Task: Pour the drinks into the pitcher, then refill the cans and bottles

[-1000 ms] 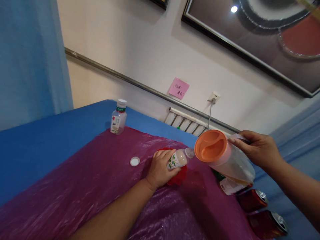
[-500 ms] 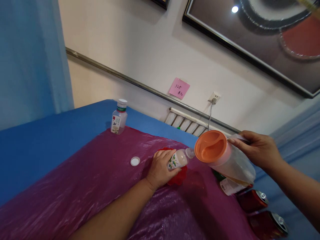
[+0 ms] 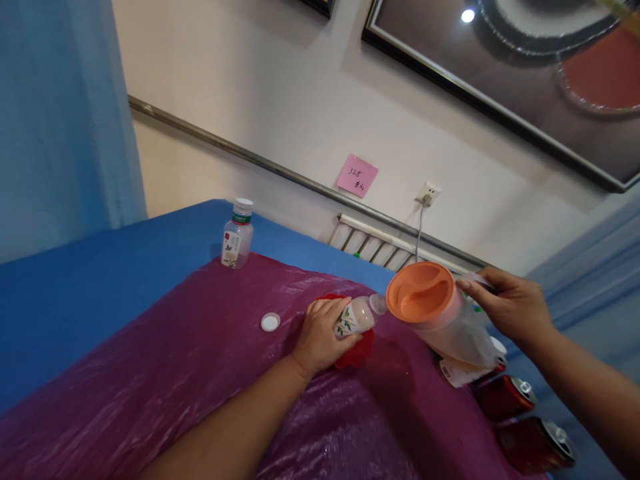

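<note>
My left hand [image 3: 323,333] is closed around a clear bottle [image 3: 357,317] with a leaf-patterned label and pale contents. The bottle is uncapped and tilted, its mouth to the right, above a red scalloped dish [image 3: 361,350]. My right hand [image 3: 513,303] grips the handle of a translucent pitcher [image 3: 457,333] with an orange lid [image 3: 421,292]. The pitcher leans left, its lid edge close to the bottle mouth; whether they touch I cannot tell. Some liquid shows low in the pitcher. A white cap [image 3: 271,323] lies on the purple plastic sheet [image 3: 200,367].
A second bottle [image 3: 237,237], with a white cap, stands at the sheet's back edge on the blue table [image 3: 125,280]. Two dark red cans [image 3: 506,395] and a white-labelled container [image 3: 457,373] stand at the right. Behind run a wall rail [image 3: 260,160] and a radiator [image 3: 370,247].
The pitcher in my right hand has shifted slightly left and up, showing more of the things behind it. My left hand and the bottle have barely moved.
</note>
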`<state>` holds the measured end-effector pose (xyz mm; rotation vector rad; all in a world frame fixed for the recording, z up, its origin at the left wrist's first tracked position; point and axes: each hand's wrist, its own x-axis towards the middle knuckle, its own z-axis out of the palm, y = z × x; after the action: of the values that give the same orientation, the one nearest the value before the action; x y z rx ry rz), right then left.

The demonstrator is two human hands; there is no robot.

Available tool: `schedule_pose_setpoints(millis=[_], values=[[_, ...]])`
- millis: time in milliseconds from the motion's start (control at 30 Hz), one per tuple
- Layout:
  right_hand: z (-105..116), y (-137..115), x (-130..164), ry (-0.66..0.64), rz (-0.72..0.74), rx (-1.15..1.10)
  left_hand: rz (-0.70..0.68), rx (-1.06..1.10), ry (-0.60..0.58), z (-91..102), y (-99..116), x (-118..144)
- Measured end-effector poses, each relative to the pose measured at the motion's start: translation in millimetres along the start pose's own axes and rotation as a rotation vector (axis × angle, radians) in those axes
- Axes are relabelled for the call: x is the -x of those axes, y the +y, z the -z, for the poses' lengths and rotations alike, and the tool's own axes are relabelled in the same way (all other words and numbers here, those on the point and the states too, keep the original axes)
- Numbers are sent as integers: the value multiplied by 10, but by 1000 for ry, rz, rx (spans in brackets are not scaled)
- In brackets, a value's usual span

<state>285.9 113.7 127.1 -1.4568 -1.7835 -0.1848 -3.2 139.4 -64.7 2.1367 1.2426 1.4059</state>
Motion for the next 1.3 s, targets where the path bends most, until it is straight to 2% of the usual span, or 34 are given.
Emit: schedule_pose_setpoints(millis=[167, 333, 433, 567, 733, 967, 1300], values=[[-149, 196, 271, 115, -247, -255, 45, 53, 0, 19, 14, -14], [-426, 541, 660, 283, -517, -585, 163, 151, -9, -12, -42, -31], [-605, 670, 861, 382, -611, -708, 239, 198, -1, -24, -66, -50], [-779, 742, 1035, 435, -640, -766, 252, 261, 2, -15, -63, -80], [-868, 796, 1173, 465, -650, -801, 276, 242, 23, -2, -94, -104], [-883, 887, 1326, 471, -656, -780, 274, 222, 29, -40, -199, -106], [-811, 1017, 1563, 417, -693, -709, 290, 206, 36, -50, -112, -67]])
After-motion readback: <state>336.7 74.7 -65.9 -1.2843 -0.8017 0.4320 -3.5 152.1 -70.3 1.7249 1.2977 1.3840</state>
